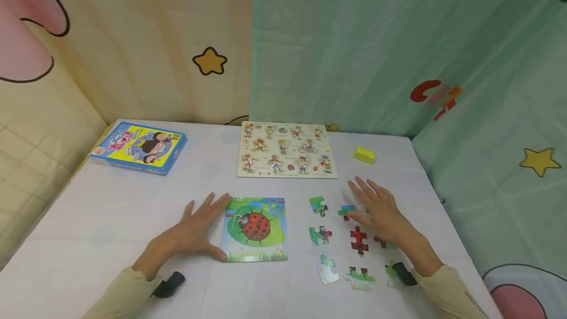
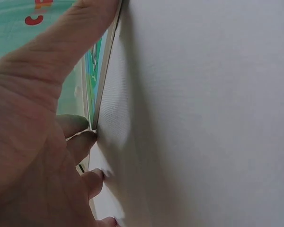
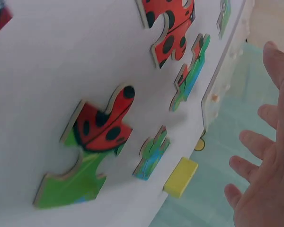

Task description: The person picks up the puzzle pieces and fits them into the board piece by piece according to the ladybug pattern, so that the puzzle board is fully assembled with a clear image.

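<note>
A square ladybug picture board (image 1: 254, 227) lies flat on the white table. My left hand (image 1: 192, 230) spreads along its left side, thumb at the near left corner and fingertips at the far left corner. In the left wrist view, the thumb (image 2: 42, 54) and fingers meet the board's thin edge, with the other fingertips on the tablecloth. To the right, several loose jigsaw pieces lie in rough rows, including a red spotted piece (image 1: 359, 240). Over the far right ones my right hand (image 1: 383, 214) hovers, fingers spread and holding nothing. It partly covers a red and green piece (image 3: 97, 137).
Behind the ladybug board lies a wooden peg puzzle (image 1: 287, 150) with children's figures. A yellow block (image 1: 364, 154) sits at the back right. At the back left is a blue puzzle box (image 1: 139, 147). Printed curtains (image 1: 336, 48) hang beyond the table (image 1: 110, 230).
</note>
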